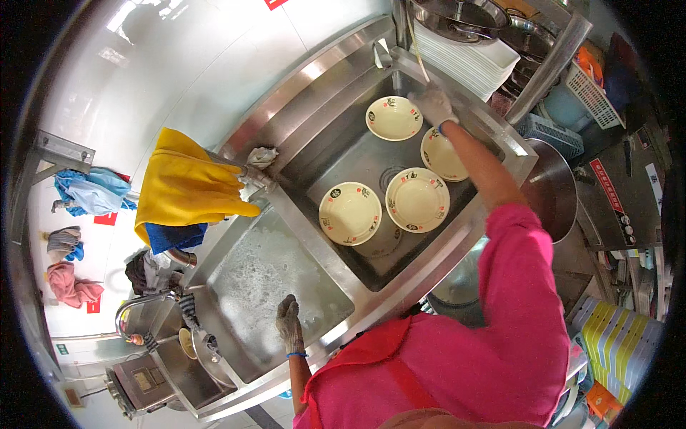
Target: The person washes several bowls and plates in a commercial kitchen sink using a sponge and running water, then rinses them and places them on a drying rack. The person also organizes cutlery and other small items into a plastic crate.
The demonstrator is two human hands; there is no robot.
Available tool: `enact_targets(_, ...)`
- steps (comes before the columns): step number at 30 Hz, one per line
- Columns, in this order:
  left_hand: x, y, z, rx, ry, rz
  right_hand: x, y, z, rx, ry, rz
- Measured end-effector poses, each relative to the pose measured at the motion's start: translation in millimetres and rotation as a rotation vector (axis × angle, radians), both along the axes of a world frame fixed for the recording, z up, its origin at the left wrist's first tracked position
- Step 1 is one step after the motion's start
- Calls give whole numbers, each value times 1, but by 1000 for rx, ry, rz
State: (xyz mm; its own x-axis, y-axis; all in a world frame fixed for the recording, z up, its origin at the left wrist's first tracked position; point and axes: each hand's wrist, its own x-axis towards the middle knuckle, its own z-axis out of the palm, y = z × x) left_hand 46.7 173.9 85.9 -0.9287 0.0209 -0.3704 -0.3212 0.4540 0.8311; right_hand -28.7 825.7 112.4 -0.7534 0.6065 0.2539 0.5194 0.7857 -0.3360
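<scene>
My left hand (pixel 290 324), in a knitted glove with dark, wet-looking fingertips, is above the soapy water (pixel 268 279) of the middle basin. No object shows in it, and its palm side is hidden. My right hand (pixel 435 105), in a pale glove, reaches to the far right corner of the right basin (pixel 343 155). A thin pale stick or tube (pixel 419 53) meets its fingers; I cannot tell whether they grip it. Cream bowls with printed marks stand in that basin: one (pixel 394 119) beside this hand, another (pixel 440 155) partly under my forearm, and two (pixel 350 213) (pixel 417 200) nearer me.
Yellow rubber gloves (pixel 187 182) and a blue cloth (pixel 179 237) hang over the tap. Stacked white trays (pixel 461 59) and metal pans (pixel 461 16) stand beyond the right corner. At left is a small basin (pixel 201 381) with a curved tap (pixel 126 311). A large metal pot (pixel 552 187) is at right.
</scene>
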Motion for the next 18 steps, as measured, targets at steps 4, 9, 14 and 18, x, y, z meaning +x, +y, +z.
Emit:
enact_targets(4,4,-22,-17,54,6,51,-28,-25,-96,-163,-211,-321)
enact_targets(9,11,-42,-23,-9,35,74,-41,-29,-196,-678,-189,-265)
enact_targets(14,15,-40,-21,-96,32,66,-46,-60,-300,-1308,92,-418)
enact_targets(18,3,-28,-25,-2,10,75,-24,-41,-371,-2055,895,-518)
